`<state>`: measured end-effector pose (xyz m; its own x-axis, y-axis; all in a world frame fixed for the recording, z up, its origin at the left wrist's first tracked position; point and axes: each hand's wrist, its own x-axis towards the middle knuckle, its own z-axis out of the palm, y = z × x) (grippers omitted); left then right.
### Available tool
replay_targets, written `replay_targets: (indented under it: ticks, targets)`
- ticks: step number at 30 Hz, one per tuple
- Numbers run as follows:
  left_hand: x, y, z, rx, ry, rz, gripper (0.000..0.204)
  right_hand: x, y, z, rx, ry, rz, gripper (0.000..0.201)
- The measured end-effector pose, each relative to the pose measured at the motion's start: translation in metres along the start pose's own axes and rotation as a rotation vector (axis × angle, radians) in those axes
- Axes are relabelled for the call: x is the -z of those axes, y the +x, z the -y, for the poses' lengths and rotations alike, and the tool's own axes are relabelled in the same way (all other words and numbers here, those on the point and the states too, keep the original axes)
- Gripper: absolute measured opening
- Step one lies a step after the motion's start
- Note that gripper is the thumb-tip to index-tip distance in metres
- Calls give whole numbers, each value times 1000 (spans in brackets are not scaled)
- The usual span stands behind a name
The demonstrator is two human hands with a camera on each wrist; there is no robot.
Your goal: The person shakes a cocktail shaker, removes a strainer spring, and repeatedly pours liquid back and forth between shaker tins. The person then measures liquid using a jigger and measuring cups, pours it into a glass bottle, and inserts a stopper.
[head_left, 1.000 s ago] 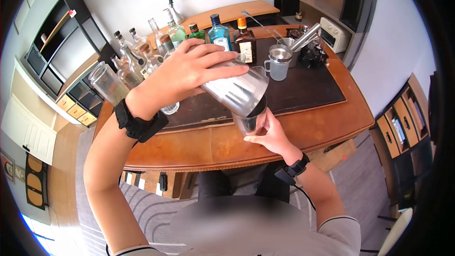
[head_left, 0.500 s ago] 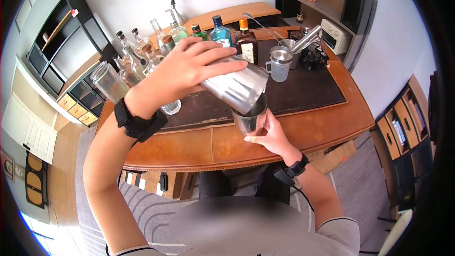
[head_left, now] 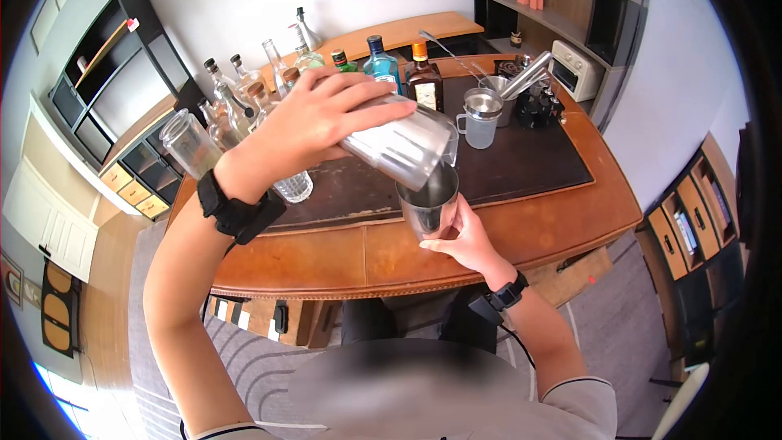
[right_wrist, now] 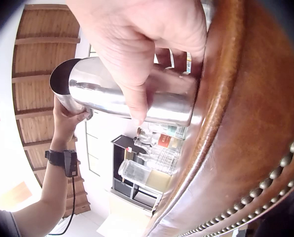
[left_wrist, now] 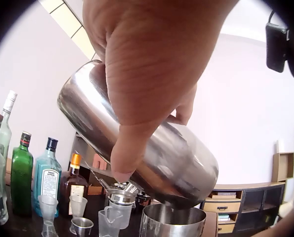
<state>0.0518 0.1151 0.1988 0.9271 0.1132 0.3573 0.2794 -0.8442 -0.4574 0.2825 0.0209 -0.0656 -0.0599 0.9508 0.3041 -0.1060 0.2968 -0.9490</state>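
A steel shaker tin [head_left: 395, 138] is tilted mouth-down in my left hand [head_left: 322, 118], whose fingers and thumb wrap around it. Its mouth hangs right over the rim of a second steel shaker tin [head_left: 430, 210], which stands upright below. My right hand [head_left: 460, 236] grips that lower tin near its base, thumb on the near side. In the left wrist view the raised tin [left_wrist: 181, 158] overlaps the rim of the lower tin [left_wrist: 172, 228]. From the right wrist, the lower tin [right_wrist: 169, 101] shows with its base close to the leather desk edge.
Several bottles, among them a blue bottle [head_left: 381, 61] and a brown bottle [head_left: 424, 81], stand behind the hands on the desk [head_left: 326, 257]. A frosted jug [head_left: 481, 130] with a strainer on top is at right, near a toaster oven [head_left: 576, 69]. A tall glass jar [head_left: 187, 143] stands left.
The raised tin has shifted slightly left, and more of the lower tin's inside shows beneath its mouth. Both hands keep their grips. The head view has tipped slightly.
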Motion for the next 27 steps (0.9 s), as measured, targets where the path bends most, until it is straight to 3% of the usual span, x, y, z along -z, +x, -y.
replay_targets:
  ticks: [5, 13, 19, 27]
  targets:
    - [-13, -6, -5, -39, -69, 80, 105, -1, 1, 1, 2, -12, -2, 106]
    - [2, -14, 13, 61, 46, 53, 99, 0, 0, 1, 40, -49, -2, 106]
    - [-13, -3, -3, 12, -229, 48, 104, 0, 0, -1, 30, -24, 0, 106]
    - [-5, -14, 10, -60, 118, 17, 99, 0, 0, 1, 1, -46, 0, 105]
